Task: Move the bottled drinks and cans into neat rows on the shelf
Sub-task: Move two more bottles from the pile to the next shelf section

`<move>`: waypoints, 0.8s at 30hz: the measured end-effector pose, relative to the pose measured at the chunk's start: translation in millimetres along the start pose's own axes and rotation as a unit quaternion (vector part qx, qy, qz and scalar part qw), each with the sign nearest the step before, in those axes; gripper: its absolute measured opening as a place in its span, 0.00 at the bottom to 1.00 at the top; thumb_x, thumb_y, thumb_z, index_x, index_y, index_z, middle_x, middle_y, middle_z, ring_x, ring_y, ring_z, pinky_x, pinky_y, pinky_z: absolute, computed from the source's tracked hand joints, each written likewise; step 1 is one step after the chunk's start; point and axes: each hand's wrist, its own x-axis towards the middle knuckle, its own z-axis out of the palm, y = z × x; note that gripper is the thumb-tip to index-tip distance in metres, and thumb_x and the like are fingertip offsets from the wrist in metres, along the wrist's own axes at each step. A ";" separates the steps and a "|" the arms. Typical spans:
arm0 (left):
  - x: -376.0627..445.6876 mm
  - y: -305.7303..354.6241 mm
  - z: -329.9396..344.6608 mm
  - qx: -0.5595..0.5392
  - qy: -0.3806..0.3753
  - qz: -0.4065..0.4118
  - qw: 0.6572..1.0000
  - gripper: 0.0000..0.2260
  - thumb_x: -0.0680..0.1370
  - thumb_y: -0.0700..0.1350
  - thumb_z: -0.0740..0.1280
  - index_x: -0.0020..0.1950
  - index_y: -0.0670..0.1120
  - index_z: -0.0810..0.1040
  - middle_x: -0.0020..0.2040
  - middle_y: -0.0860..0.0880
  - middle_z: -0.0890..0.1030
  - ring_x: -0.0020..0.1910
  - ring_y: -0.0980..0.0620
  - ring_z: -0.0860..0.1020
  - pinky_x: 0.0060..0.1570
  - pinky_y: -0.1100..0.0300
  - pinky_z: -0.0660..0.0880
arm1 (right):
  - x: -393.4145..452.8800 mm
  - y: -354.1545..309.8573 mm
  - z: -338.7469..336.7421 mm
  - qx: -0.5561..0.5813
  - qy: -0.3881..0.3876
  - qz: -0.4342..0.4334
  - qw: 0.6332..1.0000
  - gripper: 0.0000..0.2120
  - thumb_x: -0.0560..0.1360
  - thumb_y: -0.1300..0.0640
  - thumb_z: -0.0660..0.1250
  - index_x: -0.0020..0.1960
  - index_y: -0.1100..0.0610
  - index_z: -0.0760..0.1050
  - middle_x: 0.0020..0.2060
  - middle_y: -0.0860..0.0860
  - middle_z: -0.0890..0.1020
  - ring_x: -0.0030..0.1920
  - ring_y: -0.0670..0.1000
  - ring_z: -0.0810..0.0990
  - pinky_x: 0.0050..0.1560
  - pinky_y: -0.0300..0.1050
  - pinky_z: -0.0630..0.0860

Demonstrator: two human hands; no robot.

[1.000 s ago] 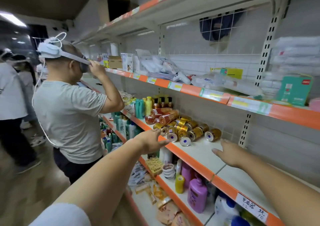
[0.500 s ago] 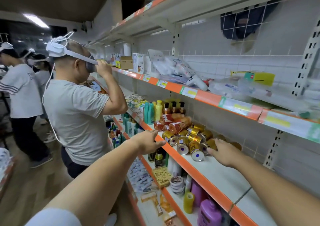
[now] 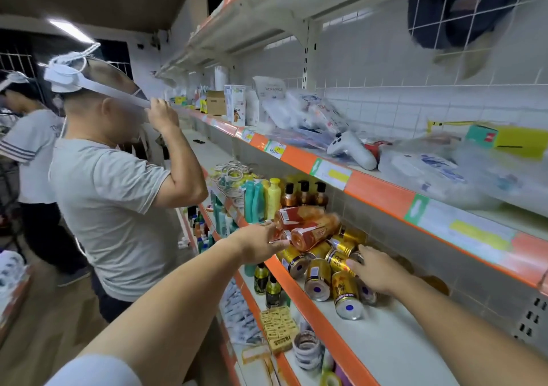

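A heap of gold cans (image 3: 318, 279) lies on its side on the white middle shelf (image 3: 385, 335), close to the orange front edge. Two orange bottled drinks (image 3: 314, 234) lie across the top of the heap. My left hand (image 3: 261, 243) reaches in from the left with straight fingers, and its tips are at the cap end of the lower bottle. My right hand (image 3: 376, 270) rests with spread fingers on the cans at the right side of the heap. I cannot see it gripping any can. Cans under that hand are partly hidden.
A person in a grey T-shirt (image 3: 109, 207) stands close on the left, one arm raised. Upright green, yellow and brown bottles (image 3: 267, 199) stand just behind the heap. The upper shelf (image 3: 379, 190) holds bags and boxes overhead. The lower shelf (image 3: 275, 326) carries small bottles and packets.
The view has closed in on the heap. My left hand moved forward to the orange bottles. My right hand slid left from the bare shelf onto the gold cans.
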 end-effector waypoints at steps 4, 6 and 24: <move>23.2 -3.2 4.4 0.002 -0.009 -0.008 1.000 0.40 0.79 0.71 0.53 0.83 0.46 0.54 0.82 0.45 0.59 0.80 0.44 0.60 0.76 0.50 0.59 | 23.8 0.5 13.5 0.031 -0.008 0.005 0.999 0.34 0.82 0.40 0.56 0.81 0.57 0.53 0.80 0.55 0.57 0.79 0.57 0.58 0.75 0.50 0.60; 34.3 -5.2 5.0 0.003 -0.012 -0.009 1.000 0.41 0.79 0.71 0.53 0.83 0.46 0.54 0.82 0.46 0.59 0.80 0.44 0.60 0.76 0.50 0.59 | 34.3 0.7 18.0 0.045 -0.008 0.007 0.999 0.34 0.82 0.40 0.57 0.81 0.57 0.55 0.79 0.55 0.59 0.78 0.57 0.61 0.74 0.51 0.62; 175.4 -36.2 10.9 0.032 -0.011 0.091 0.995 0.23 0.80 0.55 0.63 0.72 0.46 0.71 0.68 0.43 0.78 0.61 0.43 0.78 0.58 0.51 0.77 | 119.1 -33.8 36.1 0.169 0.001 0.130 0.977 0.35 0.81 0.38 0.57 0.79 0.60 0.58 0.78 0.57 0.63 0.76 0.58 0.64 0.72 0.50 0.64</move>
